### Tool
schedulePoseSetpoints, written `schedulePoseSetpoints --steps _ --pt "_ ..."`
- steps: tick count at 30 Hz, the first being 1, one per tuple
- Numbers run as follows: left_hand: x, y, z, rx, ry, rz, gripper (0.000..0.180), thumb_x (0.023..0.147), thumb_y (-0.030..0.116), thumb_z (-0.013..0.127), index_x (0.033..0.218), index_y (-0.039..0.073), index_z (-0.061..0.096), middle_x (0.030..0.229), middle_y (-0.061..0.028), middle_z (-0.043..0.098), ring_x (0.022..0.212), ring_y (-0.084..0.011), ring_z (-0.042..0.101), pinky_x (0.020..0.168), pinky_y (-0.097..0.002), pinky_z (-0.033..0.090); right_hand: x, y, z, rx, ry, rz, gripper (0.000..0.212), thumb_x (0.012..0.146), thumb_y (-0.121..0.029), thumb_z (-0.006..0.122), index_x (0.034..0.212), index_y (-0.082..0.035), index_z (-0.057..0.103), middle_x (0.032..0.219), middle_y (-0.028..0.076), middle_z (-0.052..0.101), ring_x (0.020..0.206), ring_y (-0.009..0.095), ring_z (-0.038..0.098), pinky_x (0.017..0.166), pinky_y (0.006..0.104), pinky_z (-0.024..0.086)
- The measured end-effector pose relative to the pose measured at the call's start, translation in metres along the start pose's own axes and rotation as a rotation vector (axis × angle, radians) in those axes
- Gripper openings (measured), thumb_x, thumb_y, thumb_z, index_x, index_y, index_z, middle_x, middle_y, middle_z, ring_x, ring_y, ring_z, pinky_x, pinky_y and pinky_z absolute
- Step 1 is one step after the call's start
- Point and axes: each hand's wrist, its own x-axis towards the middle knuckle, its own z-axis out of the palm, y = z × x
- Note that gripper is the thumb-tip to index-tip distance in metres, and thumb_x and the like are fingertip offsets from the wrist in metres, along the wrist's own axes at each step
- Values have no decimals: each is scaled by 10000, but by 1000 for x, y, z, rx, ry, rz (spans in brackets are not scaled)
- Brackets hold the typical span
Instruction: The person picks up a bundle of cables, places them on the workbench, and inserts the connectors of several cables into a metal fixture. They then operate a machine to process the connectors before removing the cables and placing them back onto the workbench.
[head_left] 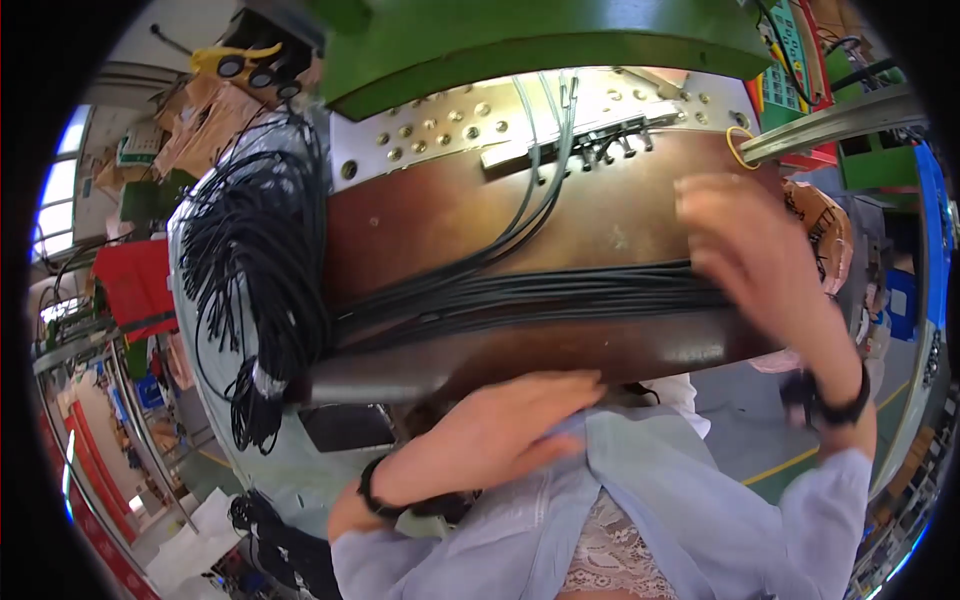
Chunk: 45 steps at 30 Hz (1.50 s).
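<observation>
My left hand [505, 425] is in front of the brown bench's near edge, close to my shirt, its fingers stretched out and holding nothing I can see. My right hand [745, 245], somewhat blurred, is over the bench's right side with loosely bent fingers apart. Below it runs a bundle of long black cables [540, 293], lying across the bench; the hand hides their right end. A few cables [545, 205] bend up from the bundle toward a metal fixture [580, 140] with a row of small black clamps or hooks. Whether they are held in it is unclear.
A green machine body [540, 60] overhangs the metal plate [430, 125] with many round holes. A thick coil of black cables [255, 250] hangs at the left. At the right are a metal rail [840, 122] and a pinkish bag [830, 235]. A red cloth [135, 285] hangs far left.
</observation>
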Motion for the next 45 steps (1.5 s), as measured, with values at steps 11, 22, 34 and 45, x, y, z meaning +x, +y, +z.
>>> schedulePoseSetpoints --steps 11,22,34,45 --pt "2 -41 -15 1065 410 -331 539 759 291 654 1182 -14 517 1234 -166 503 1007 -281 518 828 -376 423 25 52 39 -286 125 -301 378 705 -75 596 1083 -56 605 1100 106 603 1011 313 568 880 391 455" --pt "25 -32 -86 -231 272 -607 150 838 142 612 916 13 613 692 -79 618 594 -133 562 568 -273 456 -172 61 -1 -554 442 731 323 834 56 518 1151 12 566 1123 173 581 1057 353 553 895 392 443" --pt "150 47 6 -798 -182 -324 288 941 290 494 868 24 576 586 -6 520 478 -61 430 432 -215 328 -57 0 30 119 174 135 344 688 -120 665 1030 -91 629 1033 110 606 962 308 581 831 396 469" --pt "61 11 38 -1217 441 -374 299 986 288 441 1050 34 585 594 -4 509 467 -37 379 435 -181 294 39 42 57 145 33 -54 231 744 -128 672 955 -60 606 892 80 579 848 302 568 753 393 468"
